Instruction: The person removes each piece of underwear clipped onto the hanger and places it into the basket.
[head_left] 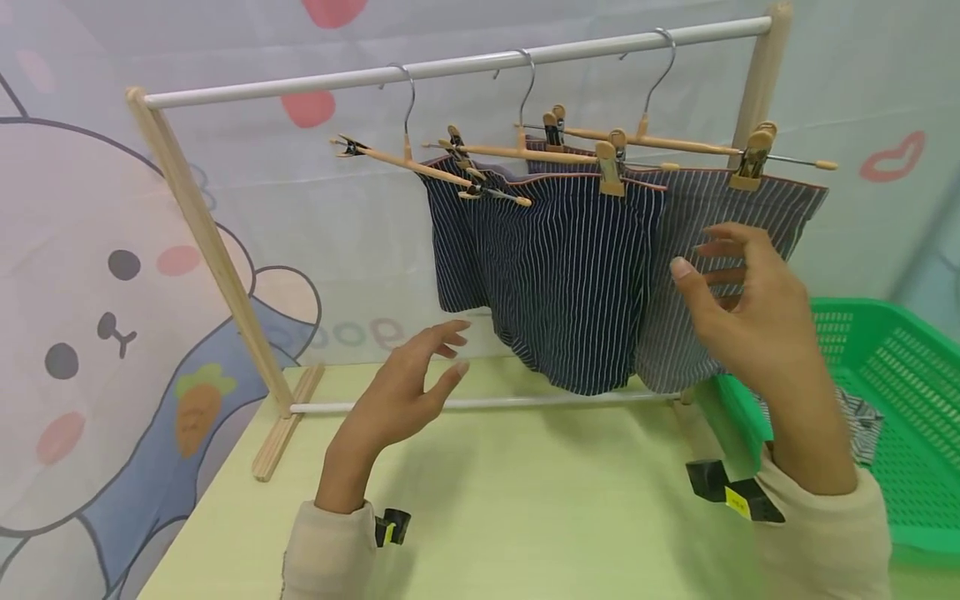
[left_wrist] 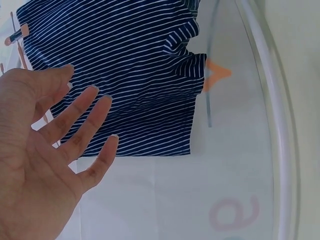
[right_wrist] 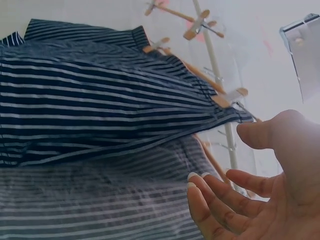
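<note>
Navy striped shorts [head_left: 570,275] hang from a clip hanger [head_left: 517,152] on the white rail, and grey striped shorts [head_left: 693,208] hang from another to their right. The leftmost hanger [head_left: 397,161] overlaps the navy shorts' upper left edge; whether its clips hold cloth I cannot tell. My left hand [head_left: 401,387] is below and left of the navy shorts, fingers loosely bent, holding nothing. My right hand [head_left: 757,308] hovers before the grey shorts with thumb and fingers apart and nothing between them. In the right wrist view the navy shorts [right_wrist: 100,105] lie beyond the right hand [right_wrist: 260,190].
The wooden rack's left post [head_left: 213,258] and lower white bar [head_left: 525,402] stand on a yellow-green table [head_left: 540,500]. At the right is a green basket [head_left: 922,425] with striped cloth [head_left: 862,425] inside. A patterned backdrop hangs behind.
</note>
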